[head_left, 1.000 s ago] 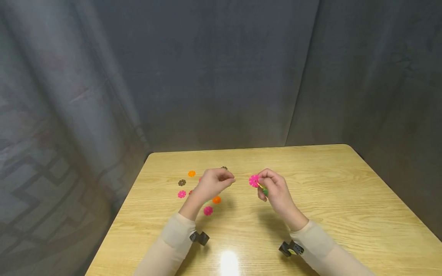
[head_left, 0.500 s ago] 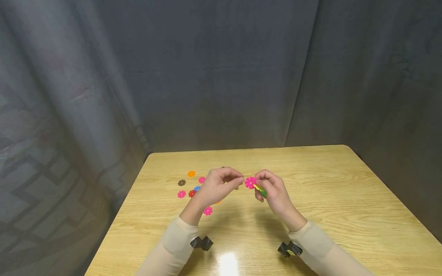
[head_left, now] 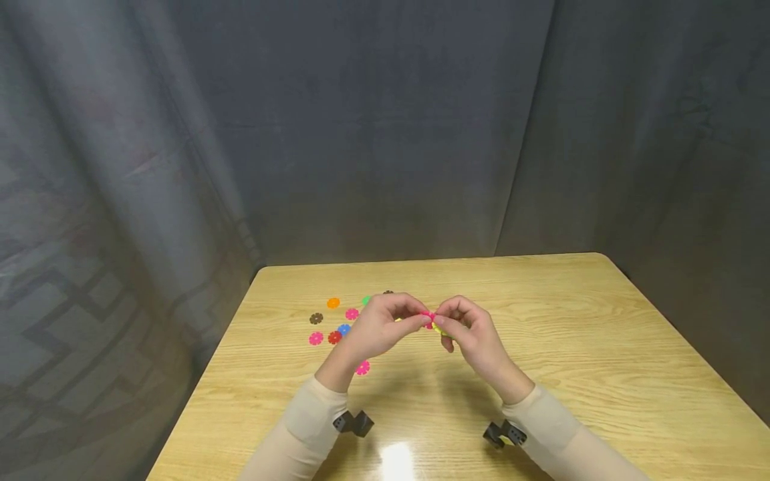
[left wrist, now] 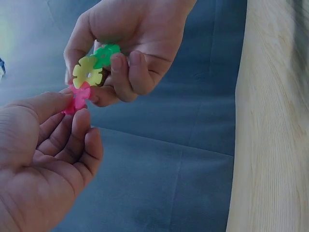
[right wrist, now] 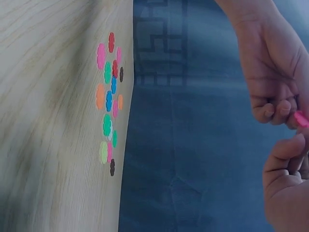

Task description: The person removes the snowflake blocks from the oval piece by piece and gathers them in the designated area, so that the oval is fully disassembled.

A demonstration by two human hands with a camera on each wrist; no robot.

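Both hands meet above the middle of the wooden table (head_left: 571, 334). My right hand (head_left: 444, 322) grips a small cluster of notched plastic discs: a yellow disc (left wrist: 87, 72) and a green disc (left wrist: 106, 54) sit between its thumb and curled fingers (left wrist: 126, 67). A pink disc (left wrist: 78, 96) sticks out of the cluster toward my left hand (head_left: 416, 319), which pinches it between thumb and forefinger. In the right wrist view the pink disc (right wrist: 300, 118) shows as a sliver between the two hands. In the head view only a bit of pink disc (head_left: 428, 315) shows.
Several loose discs (head_left: 334, 327) in orange, brown, pink, red, blue and green lie on the table left of my left hand, and one more pink disc (head_left: 362, 367) lies under my left wrist. Grey curtains hang behind and to the left.
The hands have come together: the left moved right, the right moved slightly left. The left thumb and forefinger now pinch the pink disc of the cluster, which the right hand alone held before.
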